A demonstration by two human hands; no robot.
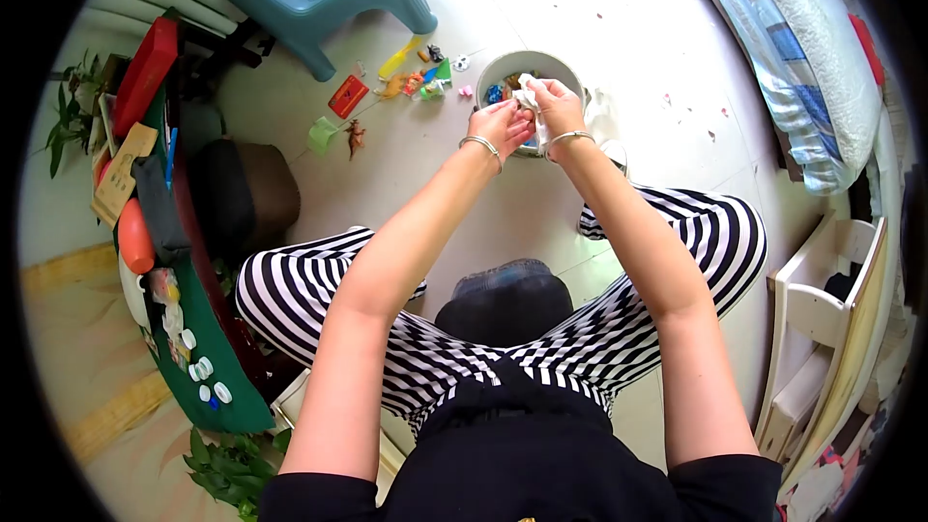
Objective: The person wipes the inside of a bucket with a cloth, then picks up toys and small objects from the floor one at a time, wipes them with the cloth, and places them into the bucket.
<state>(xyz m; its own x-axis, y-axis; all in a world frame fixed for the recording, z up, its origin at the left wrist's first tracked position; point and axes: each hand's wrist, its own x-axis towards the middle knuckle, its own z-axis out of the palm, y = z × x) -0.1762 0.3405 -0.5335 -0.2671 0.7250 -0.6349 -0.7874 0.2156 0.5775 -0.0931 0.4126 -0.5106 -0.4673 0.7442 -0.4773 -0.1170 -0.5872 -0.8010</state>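
Observation:
Both of my hands are over a round grey bin [576, 66] that stands on the tiled floor. My right hand [555, 108] is closed on a crumpled white tissue [527, 97]. My left hand [503, 127] is beside it, palm turned inward with its fingers curved toward the tissue; whether it grips part of the tissue I cannot tell. Inside the bin, a blue item [495, 94] and other small things show behind my hands. A whitish cloth or bag [606, 126] hangs at the bin's right side.
Small toys, a red card [348, 97] and a yellow piece [398, 58] lie left of the bin. A blue-grey plastic stool [309, 0] stands behind them. At left is a green-topped table [227, 367], at right bedding [802, 68] and a white wooden rack [817, 314].

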